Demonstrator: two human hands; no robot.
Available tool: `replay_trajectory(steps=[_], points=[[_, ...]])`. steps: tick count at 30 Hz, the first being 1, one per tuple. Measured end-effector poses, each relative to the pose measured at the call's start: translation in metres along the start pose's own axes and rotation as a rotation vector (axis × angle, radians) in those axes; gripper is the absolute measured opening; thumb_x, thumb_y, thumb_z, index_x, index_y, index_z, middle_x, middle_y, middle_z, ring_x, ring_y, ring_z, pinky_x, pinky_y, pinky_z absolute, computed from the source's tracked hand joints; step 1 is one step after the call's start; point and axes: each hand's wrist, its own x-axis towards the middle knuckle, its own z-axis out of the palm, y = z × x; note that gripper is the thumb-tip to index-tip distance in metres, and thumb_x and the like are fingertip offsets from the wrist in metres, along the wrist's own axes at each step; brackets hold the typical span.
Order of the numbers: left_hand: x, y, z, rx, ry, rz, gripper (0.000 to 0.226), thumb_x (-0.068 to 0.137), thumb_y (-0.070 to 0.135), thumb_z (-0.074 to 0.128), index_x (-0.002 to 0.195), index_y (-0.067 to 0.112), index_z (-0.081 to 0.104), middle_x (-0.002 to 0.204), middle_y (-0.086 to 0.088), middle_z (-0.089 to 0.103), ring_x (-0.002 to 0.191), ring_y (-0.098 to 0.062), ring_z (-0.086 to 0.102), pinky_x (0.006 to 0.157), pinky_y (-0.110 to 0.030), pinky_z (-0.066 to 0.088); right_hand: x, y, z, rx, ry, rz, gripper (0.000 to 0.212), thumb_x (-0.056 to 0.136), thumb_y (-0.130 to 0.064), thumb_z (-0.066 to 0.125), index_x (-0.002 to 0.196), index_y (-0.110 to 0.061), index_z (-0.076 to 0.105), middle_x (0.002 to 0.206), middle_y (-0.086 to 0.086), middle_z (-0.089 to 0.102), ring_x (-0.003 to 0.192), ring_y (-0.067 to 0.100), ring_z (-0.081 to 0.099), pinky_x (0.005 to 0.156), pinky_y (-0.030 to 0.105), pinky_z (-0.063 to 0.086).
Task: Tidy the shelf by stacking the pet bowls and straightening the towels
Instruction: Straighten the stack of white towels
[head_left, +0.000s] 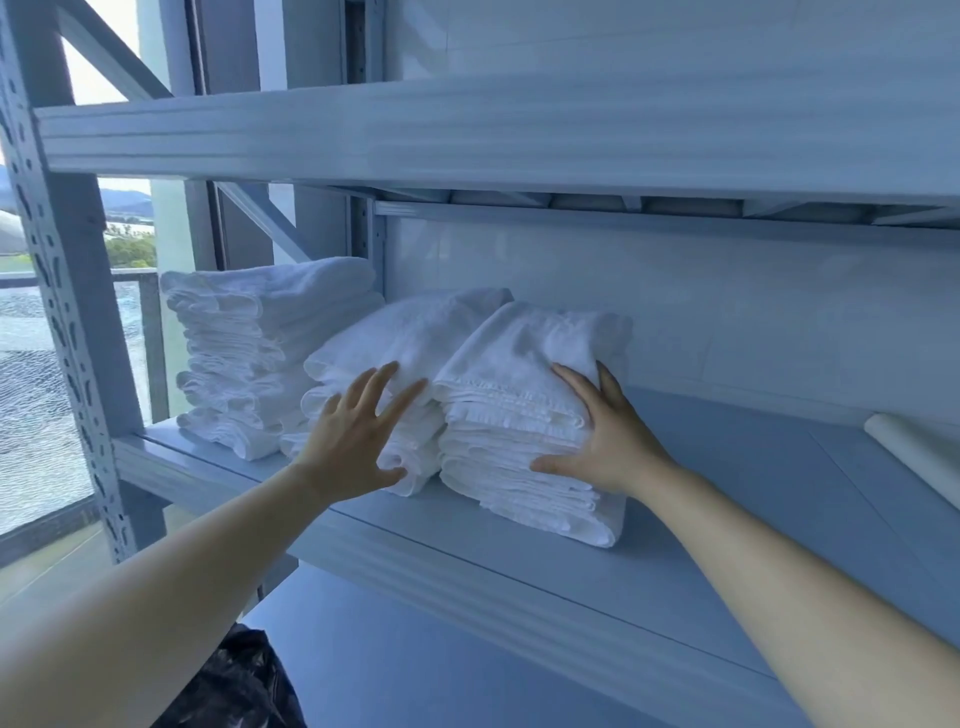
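White terry everywhere, so here's the read from your side outward.

Your left hand (353, 441) is hovering with fingers spread at the front of the middle towel stack (384, 364), gripping nothing; whether the fingertips are touching the cloth I can't tell. Your right hand (597, 436) is pressing flat against the front right corner of the right towel stack (530, 421), fingers splayed, thumb lying low on the front folds. It's bracing, not clenching anything.

Both stacks are sitting on the grey metal shelf (675, 561), touching each other along one side. The right one is sitting skewed to the shelf's front edge, its near corner poking toward you. The middle one is leaning, top layers sliding left and forward, bottom folds bulging out. So you're working mid-job here: neither looks squared.

Further back left, the third towel stack (260, 353) is standing taller, just beside the upright. Its edges are looking ragged too, layers stepping in and out. I'd judge it's waiting its turn.

At far right, a white object (924, 452) is lying on the same shelf, cut off by the frame; can't tell what it is.

Pet bowls: none in view. I can't say whether that half is done.
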Motion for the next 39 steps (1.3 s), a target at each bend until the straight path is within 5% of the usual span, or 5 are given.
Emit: replay_trajectory(steps=[6, 15, 24, 31, 39], points=[[0.004, 0.009, 0.004, 0.027, 0.004, -0.074, 0.111, 0.063, 0.053, 0.072, 0.148, 0.031, 0.004, 0.157, -0.009, 0.001, 0.142, -0.036, 0.008, 0.104, -0.059, 0.032, -0.008, 0.01, -0.003, -0.015, -0.052, -0.034, 0.134, 0.037, -0.054, 0.087, 0.131, -0.066, -0.007, 0.145, -0.031, -0.02, 0.142, 0.005, -0.005, 0.111, 0.035, 0.026], [0.007, 0.017, 0.009, -0.052, -0.03, -0.142, 0.102, 0.067, 0.043, 0.067, 0.146, 0.031, 0.003, 0.155, -0.004, -0.008, 0.142, -0.033, -0.001, 0.107, -0.062, 0.023, -0.008, 0.012, -0.001, -0.048, -0.023, -0.067, 0.129, 0.04, -0.049, 0.085, 0.136, -0.059, -0.002, 0.145, -0.03, -0.015, 0.141, 0.011, 0.006, 0.106, 0.039, 0.036], [0.015, 0.058, -0.011, -0.157, 0.163, 0.105, 0.094, 0.071, 0.062, 0.059, 0.146, 0.036, 0.008, 0.156, -0.007, 0.008, 0.143, -0.033, 0.009, 0.107, -0.065, 0.018, -0.023, 0.014, 0.01, -0.03, 0.065, -0.056, 0.132, 0.044, -0.047, 0.086, 0.132, -0.063, -0.011, 0.149, -0.023, -0.015, 0.142, 0.015, 0.006, 0.105, 0.04, 0.036], [0.024, 0.1, -0.024, -0.193, 0.242, 0.256, 0.066, 0.079, 0.048, 0.052, 0.137, 0.02, 0.036, 0.146, -0.002, 0.035, 0.141, -0.025, 0.022, 0.108, -0.064, 0.016, -0.046, 0.016, 0.0, 0.045, 0.135, -0.103, 0.091, 0.068, -0.034, 0.077, 0.138, -0.05, 0.021, 0.149, -0.021, 0.01, 0.136, 0.007, 0.024, 0.102, 0.034, 0.042], [0.037, 0.172, -0.044, -0.274, 0.348, 0.454, 0.051, 0.083, 0.041, 0.041, 0.124, 0.014, 0.054, 0.124, -0.003, 0.057, 0.117, -0.023, 0.053, 0.104, -0.056, 0.03, -0.099, 0.035, -0.033, -0.069, 0.193, -0.04, 0.039, 0.085, -0.035, 0.063, 0.123, -0.029, 0.055, 0.123, -0.013, 0.05, 0.114, 0.006, 0.048, 0.096, 0.023, 0.04]])
